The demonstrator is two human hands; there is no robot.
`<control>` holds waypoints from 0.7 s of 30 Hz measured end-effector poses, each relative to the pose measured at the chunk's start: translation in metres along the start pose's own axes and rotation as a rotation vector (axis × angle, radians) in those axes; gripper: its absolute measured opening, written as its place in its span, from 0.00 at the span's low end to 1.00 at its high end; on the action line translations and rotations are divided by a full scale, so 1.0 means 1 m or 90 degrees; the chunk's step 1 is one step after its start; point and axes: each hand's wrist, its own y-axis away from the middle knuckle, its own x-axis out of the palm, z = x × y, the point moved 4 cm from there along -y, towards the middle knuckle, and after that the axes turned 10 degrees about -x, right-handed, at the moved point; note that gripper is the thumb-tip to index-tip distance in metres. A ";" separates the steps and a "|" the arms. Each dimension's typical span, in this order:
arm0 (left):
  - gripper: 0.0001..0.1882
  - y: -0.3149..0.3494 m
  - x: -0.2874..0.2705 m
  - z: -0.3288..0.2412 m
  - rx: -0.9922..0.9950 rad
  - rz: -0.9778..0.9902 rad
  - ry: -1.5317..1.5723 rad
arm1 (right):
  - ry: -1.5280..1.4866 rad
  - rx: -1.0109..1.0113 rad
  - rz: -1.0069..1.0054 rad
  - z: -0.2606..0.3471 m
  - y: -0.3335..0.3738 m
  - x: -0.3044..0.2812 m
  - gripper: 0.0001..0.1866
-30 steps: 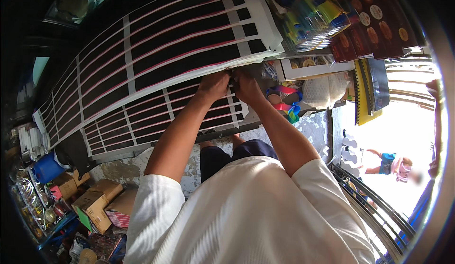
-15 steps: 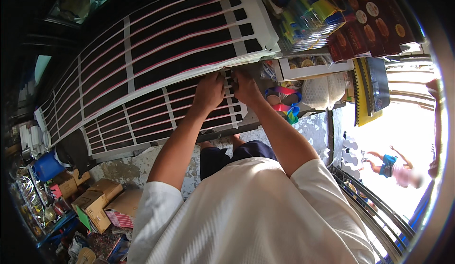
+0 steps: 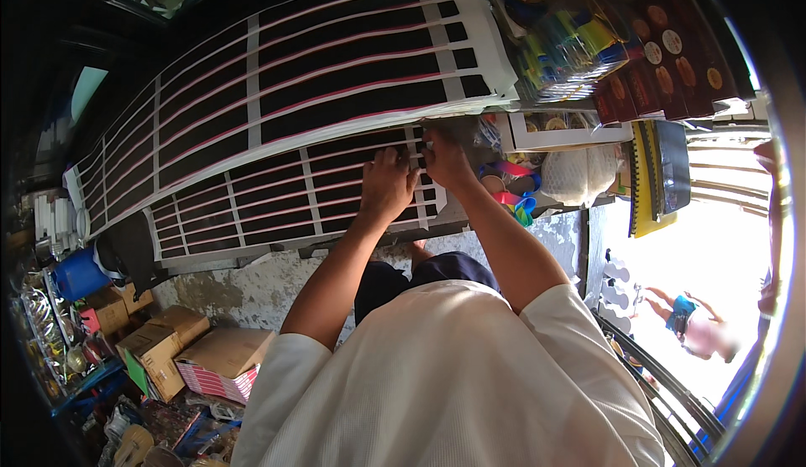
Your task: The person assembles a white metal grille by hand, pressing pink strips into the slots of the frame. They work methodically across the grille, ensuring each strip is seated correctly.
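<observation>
A long printed sheet, black panels divided by pale and pinkish strips, lies flat along the low surface ahead of me. My left hand rests on it near its right end, palm down, fingers bent and a little apart, with nothing visible in them. Beside it, my right hand is closed, its fingertips at a pale cross strip close to the right edge of the sheet. Whatever those fingertips pinch is too small to make out. Above my hands, a stack of similar striped sheets overhangs the far part of the lower sheet.
To the right are medals with coloured ribbons, a white-framed box, a bubble-wrapped bundle and a yellow spiral notebook. Cardboard boxes and a blue container stand at the left. Another person is outside.
My left hand has drawn back toward me and its fingers have loosened onto the sheet. The right hand stays near the strip's end. The whole view has shifted slightly.
</observation>
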 end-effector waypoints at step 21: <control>0.39 0.046 -0.055 0.196 -0.411 0.111 -0.136 | 0.163 0.076 0.040 0.007 -0.033 0.014 0.15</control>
